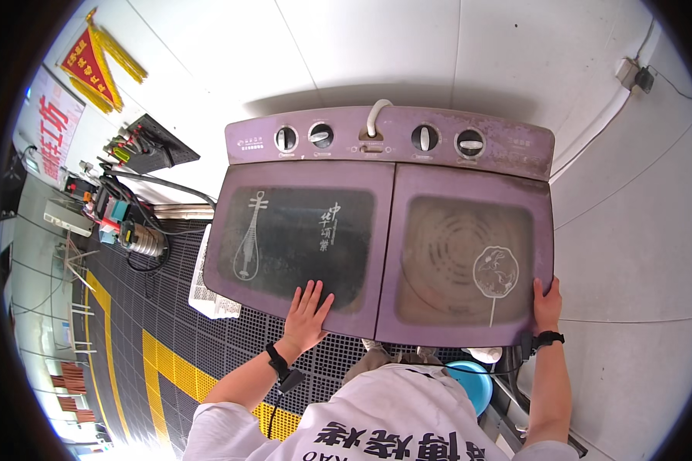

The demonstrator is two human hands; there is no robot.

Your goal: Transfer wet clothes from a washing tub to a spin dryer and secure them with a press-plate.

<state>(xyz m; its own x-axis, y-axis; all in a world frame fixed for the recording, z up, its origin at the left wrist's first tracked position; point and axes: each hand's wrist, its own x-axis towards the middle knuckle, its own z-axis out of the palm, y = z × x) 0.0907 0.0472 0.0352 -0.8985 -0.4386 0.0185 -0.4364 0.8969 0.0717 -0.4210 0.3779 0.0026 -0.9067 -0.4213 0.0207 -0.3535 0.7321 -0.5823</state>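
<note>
A purple twin-tub washing machine (384, 242) stands before me, both lids down. Its left lid (300, 230) has a dark window with a white lute drawing and writing. Through the cloudy window of the right lid (467, 259) a round, slotted disc shows dimly. My left hand (307, 317) rests on the front edge of the left lid, fingers spread, holding nothing. At the machine's right front edge lies my right hand (548, 305), thumb against the lid's rim; its other fingers are partly hidden along the side. Several knobs line the control panel (369, 135), and a white hose (376, 115) arches over it.
White wall panels (380, 52) rise behind the machine and on the right. A blue basin (472, 386) sits on the floor near my feet. To the left are a white basket (213, 288), a vacuum motor (144, 239) and a tool pegboard (155, 147). Grid tiles (179, 288) cover the floor.
</note>
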